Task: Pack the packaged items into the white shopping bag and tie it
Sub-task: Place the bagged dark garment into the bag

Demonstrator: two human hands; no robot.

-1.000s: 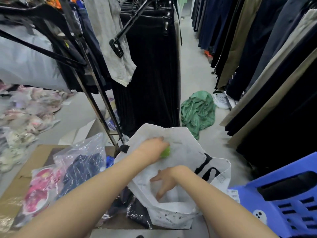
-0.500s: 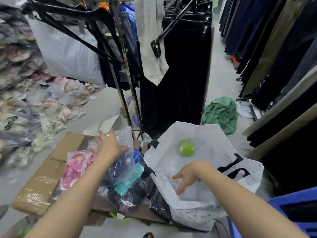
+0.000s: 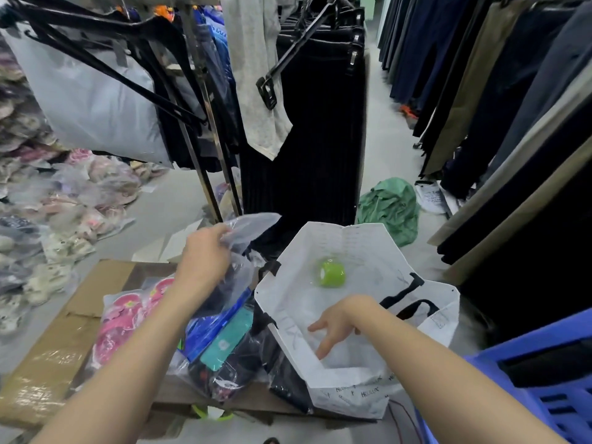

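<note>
The left hand (image 3: 205, 251) is closed on the top of a clear packet (image 3: 238, 251) at ten o'clock from the white bag (image 3: 358, 373), while the right hand (image 3: 336, 325), fingers spread and apparently holding nothing, props the bag's mouth open, a green roll (image 3: 332, 272) lying inside at twelve o'clock.

Clothing shop or stockroom, crowded rails of hanging trousers (image 3: 499, 91), heaps of bagged garments (image 3: 48, 200) on floor
</note>
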